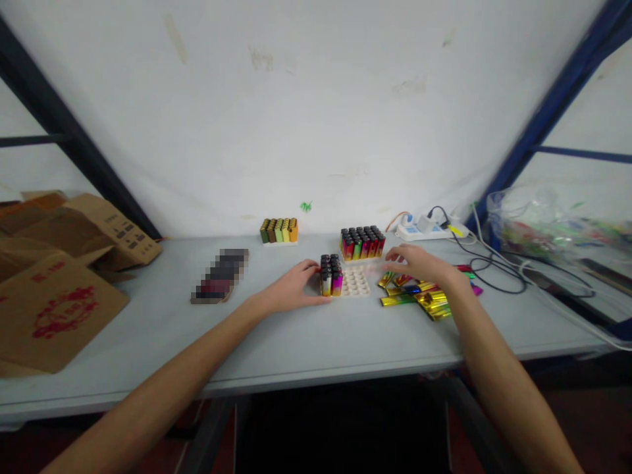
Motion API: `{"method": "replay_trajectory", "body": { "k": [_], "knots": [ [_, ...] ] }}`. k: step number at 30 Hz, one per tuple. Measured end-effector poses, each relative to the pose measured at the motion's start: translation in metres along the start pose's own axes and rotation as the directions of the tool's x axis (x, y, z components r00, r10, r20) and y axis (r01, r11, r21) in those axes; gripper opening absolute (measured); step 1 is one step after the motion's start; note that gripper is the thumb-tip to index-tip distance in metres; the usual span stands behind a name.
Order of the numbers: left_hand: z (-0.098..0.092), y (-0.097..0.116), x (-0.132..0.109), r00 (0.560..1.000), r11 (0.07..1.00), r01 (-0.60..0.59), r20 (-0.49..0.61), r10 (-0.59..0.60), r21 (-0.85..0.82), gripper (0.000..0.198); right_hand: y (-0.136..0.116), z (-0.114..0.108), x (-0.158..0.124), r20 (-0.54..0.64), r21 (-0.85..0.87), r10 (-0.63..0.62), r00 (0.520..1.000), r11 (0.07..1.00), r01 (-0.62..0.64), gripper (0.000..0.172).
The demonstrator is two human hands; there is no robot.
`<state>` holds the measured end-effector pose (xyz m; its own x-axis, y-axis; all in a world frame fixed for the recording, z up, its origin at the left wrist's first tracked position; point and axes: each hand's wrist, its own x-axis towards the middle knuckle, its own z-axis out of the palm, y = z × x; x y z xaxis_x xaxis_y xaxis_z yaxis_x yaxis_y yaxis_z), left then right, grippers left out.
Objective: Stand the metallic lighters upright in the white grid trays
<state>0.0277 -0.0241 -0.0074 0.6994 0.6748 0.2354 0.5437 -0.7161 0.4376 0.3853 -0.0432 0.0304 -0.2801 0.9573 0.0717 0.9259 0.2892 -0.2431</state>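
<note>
My left hand (pixel 296 288) cups the left end of a white tray (pixel 356 282), its thumb along the front and its fingers towards the back. Two columns of dark-topped lighters (pixel 331 276) stand upright at that end, with silver and purple fronts; bare round sockets show to their right. My right hand (pixel 417 261) hovers just right of the tray, thumb and fingers apart, with nothing visible between them. Beneath and beside it lies a loose pile of shiny gold and coloured foil-like strips (pixel 429 299). Behind the tray stands a block of red, multicoloured lighters (pixel 363 243).
A yellow-green block of lighters (pixel 279 231) stands by the wall. A pixelated dark object (pixel 220 276) lies left. Cardboard boxes (pixel 59 296) occupy the table's left end. A power strip (pixel 429 229) with cables and a clear plastic bag (pixel 538 214) are at right.
</note>
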Motion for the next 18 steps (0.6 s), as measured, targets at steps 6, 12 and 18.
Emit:
{"method": "replay_trajectory", "body": {
  "k": [6, 12, 18],
  "knots": [
    [0.000, -0.001, 0.000, 1.000, 1.000, -0.006, 0.006, 0.006, 0.005, 0.073, -0.006, 0.012, 0.003, 0.074, -0.042, 0.190, 0.979, 0.981, -0.187, 0.059],
    [-0.002, 0.002, -0.001, 1.000, 1.000, 0.002, 0.015, -0.002, 0.008, 0.072, -0.021, 0.023, 0.012, 0.028, 0.075, 0.123, 0.992, 0.989, -0.125, 0.049],
    [-0.001, 0.002, 0.000, 1.000, 1.000, 0.011, 0.017, -0.011, 0.013, 0.074, -0.028, 0.026, 0.013, -0.025, 0.343, 0.086, 0.996, 0.937, -0.072, 0.044]
  ]
}}
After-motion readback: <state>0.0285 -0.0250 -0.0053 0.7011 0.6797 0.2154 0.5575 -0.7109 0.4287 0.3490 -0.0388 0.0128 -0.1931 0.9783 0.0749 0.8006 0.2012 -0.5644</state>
